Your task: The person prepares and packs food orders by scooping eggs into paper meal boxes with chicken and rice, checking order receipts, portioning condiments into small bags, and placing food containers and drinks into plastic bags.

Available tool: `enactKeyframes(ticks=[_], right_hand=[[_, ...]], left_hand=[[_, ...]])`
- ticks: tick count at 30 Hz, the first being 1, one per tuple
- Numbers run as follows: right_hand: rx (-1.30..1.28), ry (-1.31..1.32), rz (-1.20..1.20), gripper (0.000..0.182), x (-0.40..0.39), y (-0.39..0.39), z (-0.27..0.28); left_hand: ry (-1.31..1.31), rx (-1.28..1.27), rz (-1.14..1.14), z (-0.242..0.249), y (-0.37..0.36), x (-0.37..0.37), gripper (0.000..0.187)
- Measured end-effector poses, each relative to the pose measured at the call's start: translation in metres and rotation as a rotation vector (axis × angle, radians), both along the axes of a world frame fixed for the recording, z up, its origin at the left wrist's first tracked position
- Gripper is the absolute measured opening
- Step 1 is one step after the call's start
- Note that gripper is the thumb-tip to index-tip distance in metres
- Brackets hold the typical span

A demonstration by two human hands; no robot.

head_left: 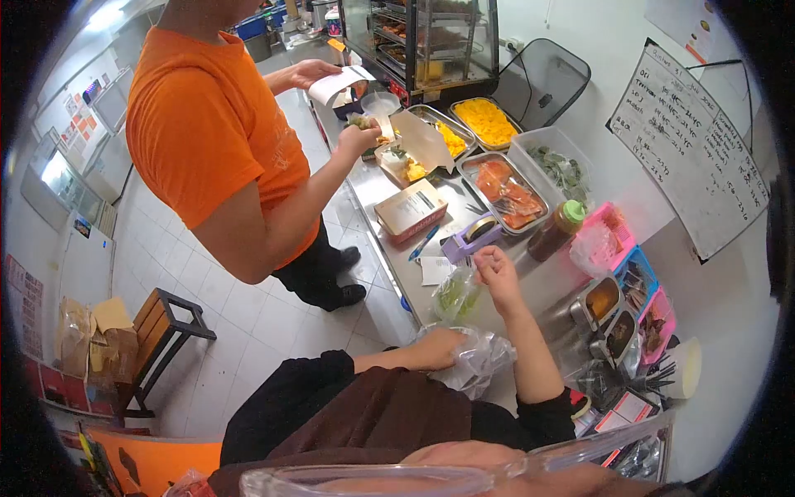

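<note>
My left hand (437, 348) is low by the counter edge, closed on a crumpled clear plastic bag (479, 364); the plastic partly hides its fingers. My right hand (497, 272) is raised with its fingers pinched together, just beside a purple tape dispenser (471, 238). Whatever is between those fingers is too small to make out. Between my hands, a clear bag with green leaves or vegetables (457, 298) rests on the counter, its top close to my right hand. A white slip of paper (436, 270) and a blue pen (424, 243) lie beyond it.
A person in an orange shirt (219, 141) stands at left, handling an open food box (406, 170). A closed carton (411, 210), trays of yellow food (484, 122) and orange slices (507, 195), a sauce bottle (556, 230) and pink baskets (609, 232) occupy the steel counter.
</note>
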State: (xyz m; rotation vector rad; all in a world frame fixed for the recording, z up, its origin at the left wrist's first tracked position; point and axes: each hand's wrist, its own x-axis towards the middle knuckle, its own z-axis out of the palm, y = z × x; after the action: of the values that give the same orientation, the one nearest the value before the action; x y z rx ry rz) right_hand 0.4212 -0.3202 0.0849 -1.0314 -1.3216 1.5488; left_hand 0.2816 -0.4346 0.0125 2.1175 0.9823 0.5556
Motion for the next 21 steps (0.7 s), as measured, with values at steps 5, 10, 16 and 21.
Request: enactKeyframes(ticks=[5,10,16,21], right_hand=[[0.544,-0.275,0.29,0.033,0.011,-0.022,0.028],[1.012,-0.635,0.289,0.03,0.01,-0.036,0.028],[1.019,-0.524,0.052,0.015,0.001,-0.038,0.008],[0.85,-0.486,0.069,0.019,0.003,-0.034,-0.002]], left_hand=[[0.053,-0.05,-0.008,0.001,0.003,0.002,0.03],[-0.07,0.06,0.019,0.006,0.001,-0.004,0.023],[-0.069,0.01,0.002,0.013,0.003,-0.002,0.021],[-0.086,0.016,0.007,0.02,0.002,-0.005,0.022]])
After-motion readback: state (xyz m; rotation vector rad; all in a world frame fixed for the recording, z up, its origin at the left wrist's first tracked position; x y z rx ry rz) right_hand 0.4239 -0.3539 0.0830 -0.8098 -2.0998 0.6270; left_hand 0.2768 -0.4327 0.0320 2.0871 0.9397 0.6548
